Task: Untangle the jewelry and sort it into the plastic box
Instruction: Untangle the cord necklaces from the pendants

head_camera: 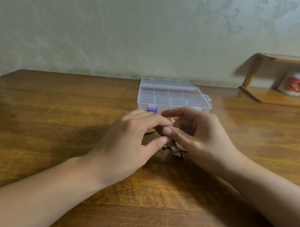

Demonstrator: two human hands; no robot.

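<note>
A tangle of jewelry (174, 150) with a dark cord and a glittery metal pendant hangs between my hands, just above the wooden table (58, 122). My left hand (130, 143) pinches part of the tangle with thumb and fingers. From the right, my right hand (195, 136) pinches the same tangle; a small gold bit (172, 121) shows between the fingers. Most of the jewelry is hidden by my fingers. The clear plastic box (172, 97) with dividers and a purple latch stands right behind my hands, its lid closed.
A wooden shelf stand (271, 95) sits at the table's back right, with a white cup (296, 85) bearing a red picture under it. A pale patterned wall (132, 34) rises right behind the table.
</note>
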